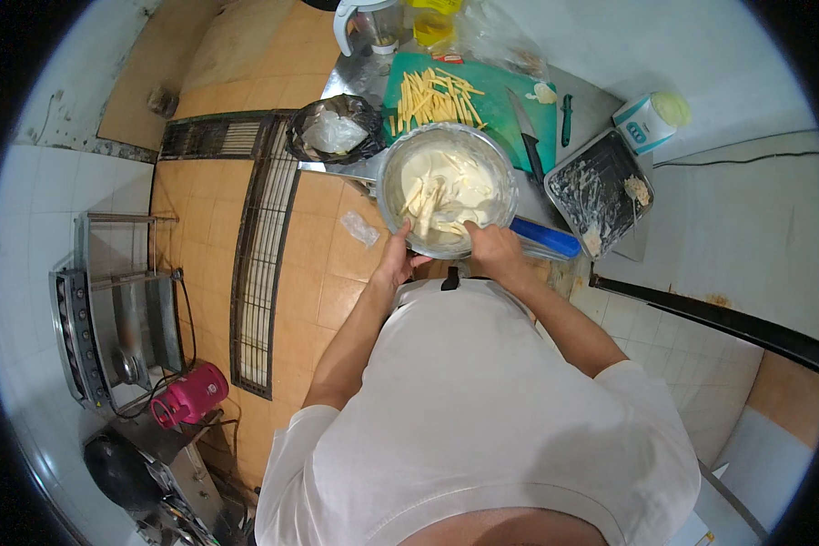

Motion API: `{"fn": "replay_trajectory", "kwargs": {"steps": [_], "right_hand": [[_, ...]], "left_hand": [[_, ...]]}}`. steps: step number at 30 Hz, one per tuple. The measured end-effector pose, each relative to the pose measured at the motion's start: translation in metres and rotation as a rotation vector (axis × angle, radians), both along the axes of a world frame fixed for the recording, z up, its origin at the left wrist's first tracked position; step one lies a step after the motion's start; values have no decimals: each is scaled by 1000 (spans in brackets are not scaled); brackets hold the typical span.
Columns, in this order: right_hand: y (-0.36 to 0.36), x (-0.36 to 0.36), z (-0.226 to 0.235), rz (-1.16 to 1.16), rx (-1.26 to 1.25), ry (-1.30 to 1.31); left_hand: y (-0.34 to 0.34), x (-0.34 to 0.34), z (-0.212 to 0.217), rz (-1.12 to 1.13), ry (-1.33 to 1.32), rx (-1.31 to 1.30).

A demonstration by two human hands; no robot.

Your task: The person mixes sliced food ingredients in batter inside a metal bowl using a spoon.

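Observation:
A round metal bowl point(510, 196) sits at the near edge of the counter, close to my body. Inside it, pale yellow strips point(428, 196) cut like fries lie coated in thick creamy batter point(469, 182). My left hand point(397, 262) grips the bowl's near-left rim, thumb on top. At the near-right rim, my right hand point(495, 249) is closed, its fingertips dipping into the batter beside coated strips; what they pinch is hidden. Beyond the bowl, uncoated strips point(432, 96) are spread on a green cutting board point(496, 82). A black-handled knife point(530, 141) lies on the board's right side.
Right of the board are a green-handled tool point(567, 120), a batter-smeared dark tray point(601, 187) and a white tub point(642, 123). A blue-handled object point(551, 237) lies beside the bowl. Left are a black plastic bag point(364, 118) and, behind, a jug point(373, 23). A floor grate point(262, 273) runs left.

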State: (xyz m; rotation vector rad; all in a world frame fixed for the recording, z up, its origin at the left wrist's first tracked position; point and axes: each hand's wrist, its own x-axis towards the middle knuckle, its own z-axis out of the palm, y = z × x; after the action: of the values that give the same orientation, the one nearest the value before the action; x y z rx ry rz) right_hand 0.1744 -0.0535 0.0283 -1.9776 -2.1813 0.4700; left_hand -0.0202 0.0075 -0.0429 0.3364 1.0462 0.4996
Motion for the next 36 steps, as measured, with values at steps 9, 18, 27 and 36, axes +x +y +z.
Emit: {"fn": "replay_trajectory", "kwargs": {"steps": [9,18,27,36], "right_hand": [[21,4,-24,7,133,-115],[78,24,-11,-233,120,-172],[46,8,-12,-21,-27,-62],[23,19,22,-75,-181,25]], "left_hand": [[-2,1,-3,-7,44,22],[-3,3,1,-32,40,53],[0,2,-1,-14,39,11],[1,0,-9,-35,5,26]]}}
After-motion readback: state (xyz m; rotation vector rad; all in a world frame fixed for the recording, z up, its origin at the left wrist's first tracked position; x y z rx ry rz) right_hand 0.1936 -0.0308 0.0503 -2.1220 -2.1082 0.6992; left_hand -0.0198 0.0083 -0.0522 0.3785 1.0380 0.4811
